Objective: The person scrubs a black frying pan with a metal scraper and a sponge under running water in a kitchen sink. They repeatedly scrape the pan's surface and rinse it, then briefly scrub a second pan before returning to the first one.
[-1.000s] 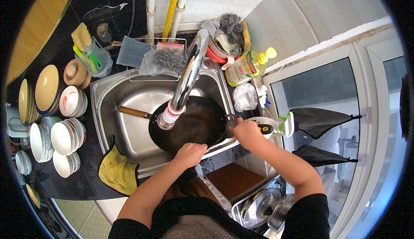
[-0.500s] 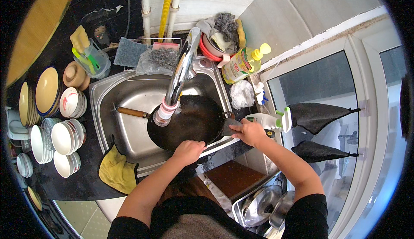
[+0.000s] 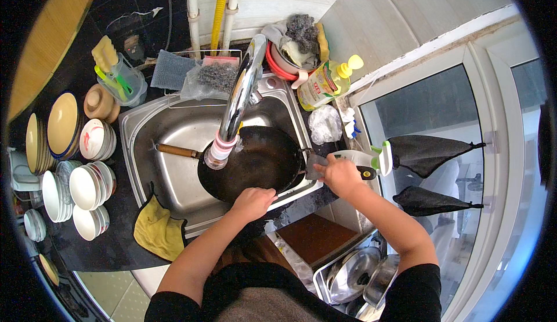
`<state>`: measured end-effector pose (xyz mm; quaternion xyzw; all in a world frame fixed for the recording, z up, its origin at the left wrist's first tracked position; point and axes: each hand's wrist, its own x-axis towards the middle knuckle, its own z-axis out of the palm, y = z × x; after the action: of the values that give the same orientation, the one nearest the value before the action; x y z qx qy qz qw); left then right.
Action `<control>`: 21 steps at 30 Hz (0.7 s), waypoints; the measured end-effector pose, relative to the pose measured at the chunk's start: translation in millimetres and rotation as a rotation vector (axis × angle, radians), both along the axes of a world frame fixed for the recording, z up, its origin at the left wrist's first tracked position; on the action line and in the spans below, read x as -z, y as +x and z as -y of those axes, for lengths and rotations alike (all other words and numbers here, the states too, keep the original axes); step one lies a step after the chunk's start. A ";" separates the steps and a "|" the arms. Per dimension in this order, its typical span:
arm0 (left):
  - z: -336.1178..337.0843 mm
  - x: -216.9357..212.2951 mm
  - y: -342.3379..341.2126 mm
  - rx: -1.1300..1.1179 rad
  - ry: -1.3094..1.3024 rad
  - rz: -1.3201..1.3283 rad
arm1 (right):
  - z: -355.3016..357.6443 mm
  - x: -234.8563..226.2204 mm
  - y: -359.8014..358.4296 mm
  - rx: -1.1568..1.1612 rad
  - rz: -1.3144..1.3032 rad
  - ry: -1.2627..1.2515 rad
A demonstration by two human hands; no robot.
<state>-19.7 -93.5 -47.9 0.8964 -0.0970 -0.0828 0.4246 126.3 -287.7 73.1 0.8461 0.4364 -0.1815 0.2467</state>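
A dark wok (image 3: 264, 162) rests tilted in the steel sink (image 3: 174, 185), its wooden handle (image 3: 177, 150) pointing left. My left hand (image 3: 253, 203) is closed over the wok's near rim. In my right hand (image 3: 339, 175) is a scraper with a grey flat blade (image 3: 314, 166) and a dark handle (image 3: 366, 173) whose end shows beyond my fingers. The blade stands beside the small loop handle (image 3: 304, 158) on the wok's right side; whether they touch, I cannot tell. Over the wok hangs the chrome faucet (image 3: 238, 98) with a pink-ringed nozzle.
Stacked bowls (image 3: 85, 187) and plates (image 3: 62, 124) stand left of the sink. A yellow cloth (image 3: 158, 229) drapes by its near left corner. Behind are a scouring pad rack (image 3: 203, 78) and a dish soap bottle (image 3: 324, 85). A spray bottle (image 3: 380, 158) stands right. Pot lids (image 3: 355, 275) lie below.
My right hand has shifted slightly right with the scraper, and its blade has drawn away from the wok's rim. My left hand stays on the rim.
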 end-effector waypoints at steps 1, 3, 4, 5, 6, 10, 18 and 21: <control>0.3 1.6 -0.1 -0.009 -0.013 0.013 | -2.6 0.5 -2.1 -0.002 -0.016 -0.033; -0.1 1.1 -0.2 -0.007 -0.015 0.000 | -14.5 1.8 -8.5 0.050 -0.038 -0.098; 0.3 0.5 -0.8 -0.003 -0.017 -0.008 | -19.7 9.6 -12.3 0.096 -0.023 -0.126; 1.3 1.4 -1.0 0.008 -0.014 -0.016 | -23.7 21.7 -15.2 0.140 -0.008 -0.154; 1.6 2.2 -0.3 0.014 -0.011 -0.021 | -29.1 29.4 -17.9 0.181 0.009 -0.181; -0.9 1.5 0.5 0.015 0.013 -0.026 | -27.5 9.6 -7.3 0.173 -0.142 0.018; -0.5 0.2 -0.1 0.015 -0.006 0.011 | 10.3 4.1 -0.6 0.413 -0.129 0.175; -2.0 -1.9 0.5 0.013 -0.003 0.009 | -5.1 -8.8 11.0 0.185 -0.094 0.050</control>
<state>-19.3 -91.5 -46.1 0.8953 -0.1050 -0.0816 0.4251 137.3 -282.5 81.9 0.8791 0.3721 -0.2319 0.1868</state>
